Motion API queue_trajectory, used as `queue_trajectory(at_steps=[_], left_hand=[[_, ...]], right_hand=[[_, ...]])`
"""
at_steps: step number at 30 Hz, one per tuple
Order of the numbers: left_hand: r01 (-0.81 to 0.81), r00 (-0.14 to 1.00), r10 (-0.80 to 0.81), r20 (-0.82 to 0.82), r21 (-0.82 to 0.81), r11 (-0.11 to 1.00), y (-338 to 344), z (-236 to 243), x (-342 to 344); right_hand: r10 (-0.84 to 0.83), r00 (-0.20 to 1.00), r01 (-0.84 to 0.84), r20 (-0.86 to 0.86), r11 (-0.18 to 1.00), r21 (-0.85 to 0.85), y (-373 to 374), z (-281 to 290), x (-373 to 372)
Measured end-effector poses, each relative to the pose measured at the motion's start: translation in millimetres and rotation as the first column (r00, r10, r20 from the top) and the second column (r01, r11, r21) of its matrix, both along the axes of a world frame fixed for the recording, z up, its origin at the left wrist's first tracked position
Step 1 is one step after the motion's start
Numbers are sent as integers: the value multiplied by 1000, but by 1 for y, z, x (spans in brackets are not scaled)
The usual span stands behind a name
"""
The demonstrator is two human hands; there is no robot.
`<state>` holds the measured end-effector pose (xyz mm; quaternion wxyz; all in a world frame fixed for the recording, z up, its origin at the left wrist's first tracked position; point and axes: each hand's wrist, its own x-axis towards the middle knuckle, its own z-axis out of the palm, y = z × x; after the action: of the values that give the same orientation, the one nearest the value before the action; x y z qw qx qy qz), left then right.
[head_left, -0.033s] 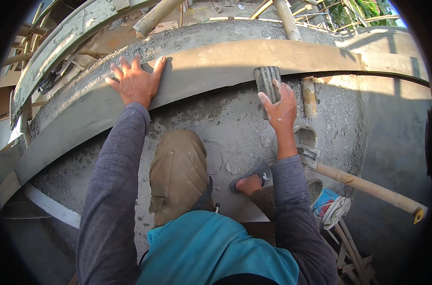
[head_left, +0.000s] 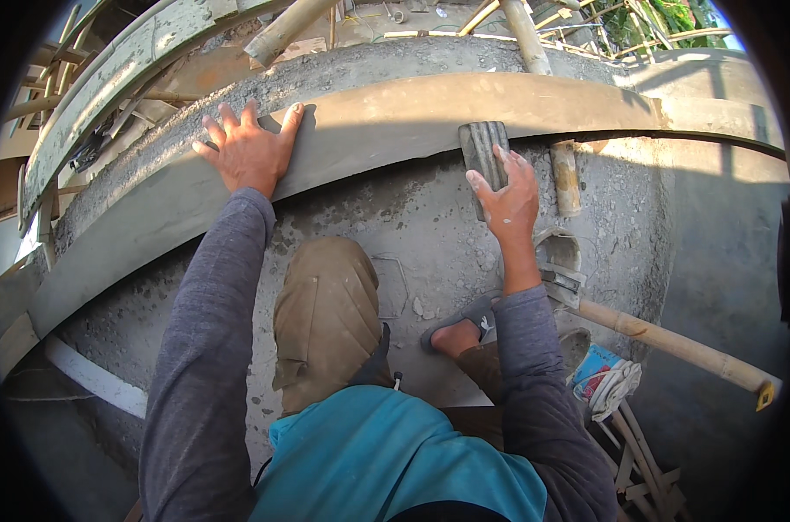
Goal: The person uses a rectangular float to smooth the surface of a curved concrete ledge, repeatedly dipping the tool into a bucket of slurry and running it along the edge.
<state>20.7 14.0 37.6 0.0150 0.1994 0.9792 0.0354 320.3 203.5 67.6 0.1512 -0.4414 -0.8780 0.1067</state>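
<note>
My left hand [head_left: 252, 150] lies flat with fingers spread on the long, curved, smooth grey cement ledge [head_left: 386, 117], its fingertips reaching over the far edge. Further right, my right hand [head_left: 510, 193] is closed on a hand float [head_left: 482, 143], a grey rectangular block with grooves along its top. The float's far end rests over the near edge of the ledge, and its near end sticks out past it. My fingers and thumb grip its right side and near part; its underside is hidden.
Below the ledge is a rough cement surface [head_left: 430, 226] with crumbs. Right of my right hand stand a short bamboo post [head_left: 566, 178] and a longer bamboo pole [head_left: 673, 341]. A blue container with cloth [head_left: 612, 387] sits lower right. Bamboo scaffolding [head_left: 534, 39] is beyond the ledge.
My right hand and the hand float have shifted slightly to the left along the ledge. The left hand stays in place.
</note>
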Motion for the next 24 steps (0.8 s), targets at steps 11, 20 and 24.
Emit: queue_trajectory(at_steps=[11, 20, 24], left_hand=[[10, 999, -8, -52, 34, 999, 0, -10, -1], [-6, 1000, 6, 14, -23, 1000, -1, 0, -1], [-10, 1000, 10, 15, -22, 1000, -2, -2, -1]], right_hand=[[284, 958, -285, -26, 958, -32, -70, 21, -23], [202, 979, -202, -5, 977, -65, -63, 8, -15], [323, 945, -327, -53, 941, -88, -80, 19, -24]])
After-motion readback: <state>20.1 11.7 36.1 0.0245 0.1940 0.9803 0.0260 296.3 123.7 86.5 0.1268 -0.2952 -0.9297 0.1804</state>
